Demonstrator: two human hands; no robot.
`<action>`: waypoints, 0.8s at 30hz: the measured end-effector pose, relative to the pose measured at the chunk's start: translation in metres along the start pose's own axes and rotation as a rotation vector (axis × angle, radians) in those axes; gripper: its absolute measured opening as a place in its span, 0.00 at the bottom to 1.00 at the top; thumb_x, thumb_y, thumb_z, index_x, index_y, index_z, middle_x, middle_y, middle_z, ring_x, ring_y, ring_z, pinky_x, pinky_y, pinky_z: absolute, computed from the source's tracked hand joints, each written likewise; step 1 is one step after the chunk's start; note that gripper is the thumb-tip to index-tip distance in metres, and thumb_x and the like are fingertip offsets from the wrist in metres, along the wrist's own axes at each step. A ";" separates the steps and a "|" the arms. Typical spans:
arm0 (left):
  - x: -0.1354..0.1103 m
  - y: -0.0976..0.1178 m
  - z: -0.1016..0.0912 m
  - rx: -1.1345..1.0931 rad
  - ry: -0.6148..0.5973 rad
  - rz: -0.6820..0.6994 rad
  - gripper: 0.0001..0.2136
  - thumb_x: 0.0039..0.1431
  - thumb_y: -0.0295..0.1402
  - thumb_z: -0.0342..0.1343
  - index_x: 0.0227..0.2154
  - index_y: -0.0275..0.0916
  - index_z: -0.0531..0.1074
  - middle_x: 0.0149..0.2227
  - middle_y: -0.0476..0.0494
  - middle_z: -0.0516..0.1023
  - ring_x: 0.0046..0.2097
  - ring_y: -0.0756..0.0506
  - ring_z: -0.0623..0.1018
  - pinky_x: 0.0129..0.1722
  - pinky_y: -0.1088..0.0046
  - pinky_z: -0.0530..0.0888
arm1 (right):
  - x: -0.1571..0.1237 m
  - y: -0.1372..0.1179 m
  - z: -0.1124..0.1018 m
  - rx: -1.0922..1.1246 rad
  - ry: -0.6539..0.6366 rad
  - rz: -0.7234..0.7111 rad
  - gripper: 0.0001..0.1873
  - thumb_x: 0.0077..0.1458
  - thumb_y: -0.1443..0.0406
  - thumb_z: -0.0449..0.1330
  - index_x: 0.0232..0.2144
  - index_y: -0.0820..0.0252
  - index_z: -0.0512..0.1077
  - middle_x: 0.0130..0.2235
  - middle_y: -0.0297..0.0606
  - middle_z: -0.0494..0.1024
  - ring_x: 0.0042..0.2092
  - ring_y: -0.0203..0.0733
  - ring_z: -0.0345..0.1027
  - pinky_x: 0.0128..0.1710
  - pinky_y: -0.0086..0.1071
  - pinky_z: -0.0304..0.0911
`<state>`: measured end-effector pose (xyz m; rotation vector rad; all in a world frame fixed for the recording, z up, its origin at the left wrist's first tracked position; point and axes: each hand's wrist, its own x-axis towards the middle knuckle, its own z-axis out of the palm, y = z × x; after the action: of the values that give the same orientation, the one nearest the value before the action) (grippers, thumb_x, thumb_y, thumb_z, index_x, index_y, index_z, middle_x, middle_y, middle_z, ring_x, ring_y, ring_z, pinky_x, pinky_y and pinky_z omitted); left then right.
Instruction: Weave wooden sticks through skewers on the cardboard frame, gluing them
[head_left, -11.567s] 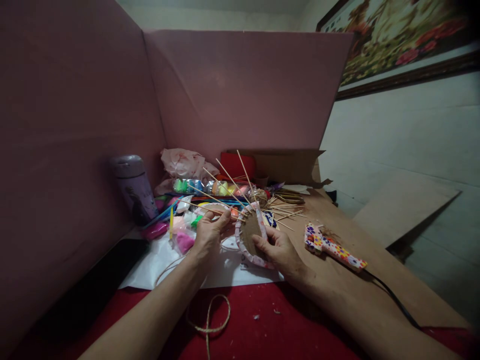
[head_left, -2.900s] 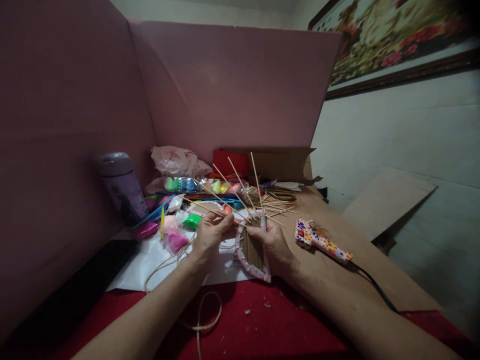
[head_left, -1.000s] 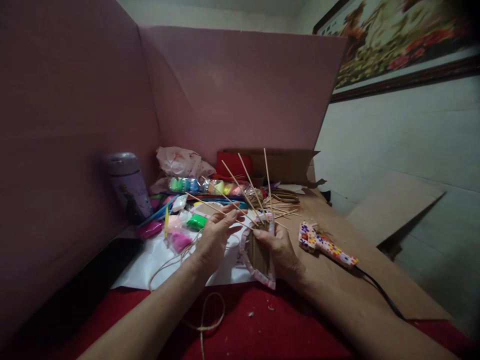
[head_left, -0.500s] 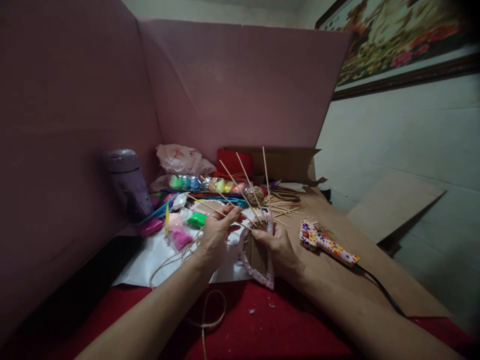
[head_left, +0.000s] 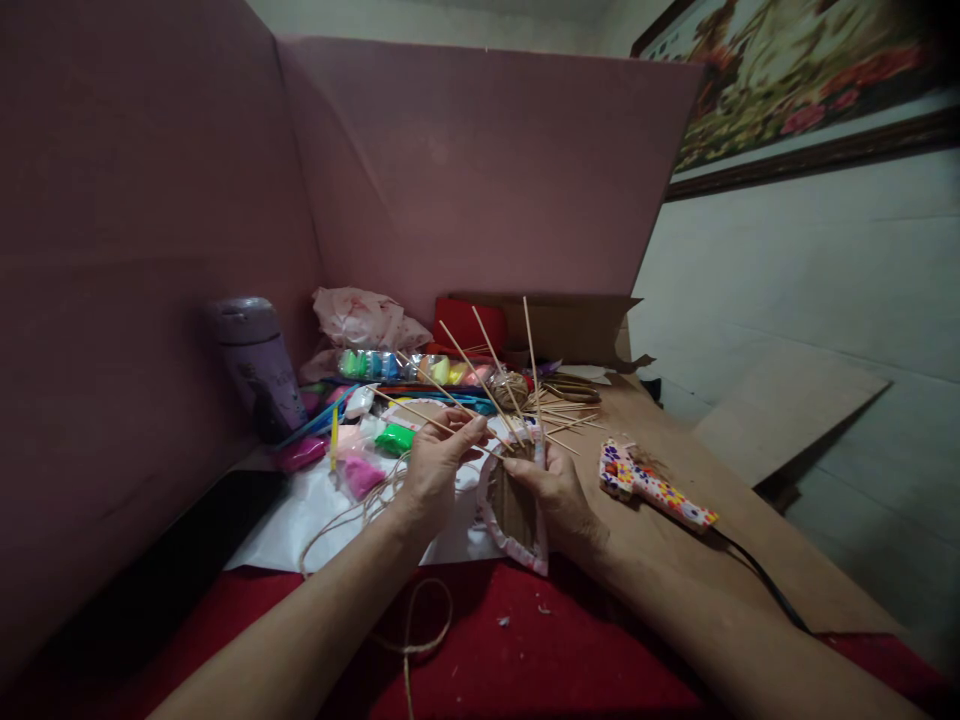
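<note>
Pinching the lowest wooden stick (head_left: 405, 405) between thumb and fingertips: left hand (head_left: 439, 468), just left of the rimmed cardboard piece (head_left: 516, 500). Piece itself held above the red cloth (head_left: 480, 650), clamped by the right hand (head_left: 561, 497), thumb on its face near the stick's inner end; fingers behind, mostly hidden. Change: a second ago left fingers were loosely spread; now closed on the stick, so it looks steadied from both sides. Four other sticks (head_left: 478, 378) fan from the piece's upper edge. Flower-patterned glue gun (head_left: 656, 487) lies to its right.
</note>
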<state>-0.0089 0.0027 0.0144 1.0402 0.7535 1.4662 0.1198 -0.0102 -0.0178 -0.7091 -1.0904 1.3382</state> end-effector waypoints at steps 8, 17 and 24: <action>0.001 -0.002 -0.001 0.019 -0.005 0.008 0.09 0.45 0.34 0.62 0.24 0.37 0.68 0.23 0.51 0.72 0.27 0.53 0.72 0.29 0.77 0.66 | 0.001 0.001 -0.001 -0.032 -0.014 -0.014 0.11 0.42 0.64 0.64 0.31 0.61 0.71 0.28 0.34 0.75 0.27 0.36 0.67 0.30 0.29 0.62; 0.001 -0.002 -0.001 0.036 0.005 0.005 0.10 0.45 0.35 0.62 0.24 0.37 0.67 0.22 0.52 0.72 0.27 0.52 0.73 0.28 0.77 0.66 | 0.001 0.001 -0.001 -0.056 -0.006 -0.025 0.12 0.43 0.64 0.63 0.32 0.62 0.71 0.28 0.34 0.74 0.28 0.37 0.67 0.30 0.30 0.62; 0.002 -0.004 -0.002 0.051 -0.005 0.004 0.10 0.45 0.36 0.62 0.24 0.38 0.67 0.23 0.51 0.74 0.27 0.52 0.73 0.29 0.77 0.66 | 0.000 -0.001 0.000 -0.067 0.009 -0.018 0.11 0.42 0.64 0.63 0.31 0.61 0.70 0.28 0.34 0.74 0.28 0.37 0.66 0.30 0.30 0.61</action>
<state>-0.0095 0.0055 0.0103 1.0841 0.7888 1.4533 0.1199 -0.0105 -0.0169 -0.7524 -1.1365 1.2871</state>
